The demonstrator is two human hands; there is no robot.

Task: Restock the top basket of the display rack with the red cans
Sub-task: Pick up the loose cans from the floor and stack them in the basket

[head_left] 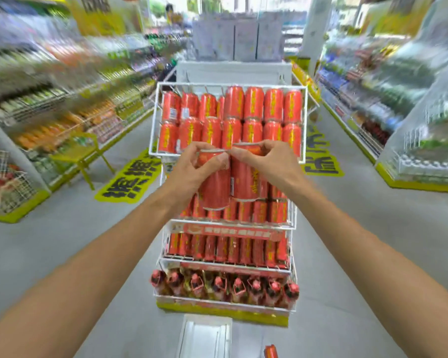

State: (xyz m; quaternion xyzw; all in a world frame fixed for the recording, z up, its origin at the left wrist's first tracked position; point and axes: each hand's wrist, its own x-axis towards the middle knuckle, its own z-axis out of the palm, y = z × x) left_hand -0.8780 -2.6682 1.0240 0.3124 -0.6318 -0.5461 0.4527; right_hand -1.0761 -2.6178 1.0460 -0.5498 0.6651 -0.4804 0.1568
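Both forearms reach forward over open grey floor toward the display rack [292, 223]. Its top basket [305, 120] holds two rows of red cans [252, 104]. Left hand [194, 169] and right hand [267, 161] each grip an upright red can by its rim, just before the basket's front edge.

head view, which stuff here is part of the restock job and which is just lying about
Part of the job:
- left hand holding a red can
- right hand holding another can
- top basket, already holding rows of red cans

Just lying about:
- yellow stool
- lone can on the floor
- white box on the floor
- bottles on the bottom shelf
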